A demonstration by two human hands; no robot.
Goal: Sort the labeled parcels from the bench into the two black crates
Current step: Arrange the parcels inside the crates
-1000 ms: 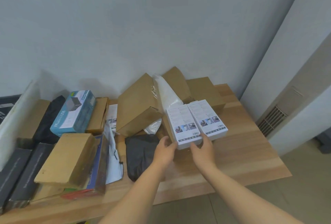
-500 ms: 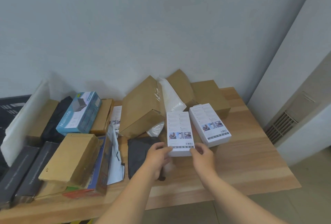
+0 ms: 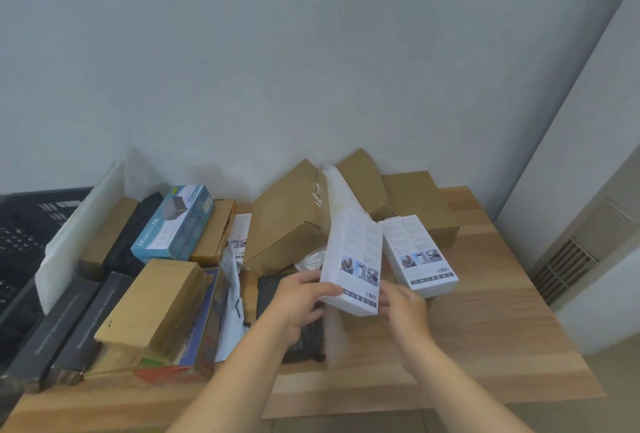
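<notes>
1. Wooden bench [image 3: 485, 346]: runs along a grey wall. Parcels are heaped over its left and middle, with bare planks at the right.
2. Black crate [image 3: 20, 224]: far left, past the bench end. A white padded sheet [image 3: 76, 224] stands on edge between it and the heap and partly hides it.
3. Large brown carton [image 3: 287, 218]: middle back, tipped up on one edge and propped on the pile.
4. Brown box [image 3: 419, 207]: back right, close to the wall.
5. Tan box [image 3: 156, 304]: front left, on top of a blue-and-red box.
6. Teal box [image 3: 173, 221]: printed "USB", lying on parcels at back left.
7. Two dark grey long boxes [image 3: 52, 328]: side by side at the front left corner.
8. Black bag [image 3: 273, 294]: flat on the bench, partly under the left hand.
9. White parcel [image 3: 356, 259]: mid-bench, held tilted with its printed face up. Its far end points toward the large brown carton.
10. Second white parcel [image 3: 419, 252]: just right of the held one, printed face up, in front of the brown box. Cannot tell whether the two touch.
11. Left hand [image 3: 298, 304]: thumb lies on the white parcel's near left corner and the fingers curl beneath it.
12. Right hand [image 3: 403, 308]: fingers close round the parcel's near right corner. The image is blurred, so the exact finger placement is unclear.
</notes>
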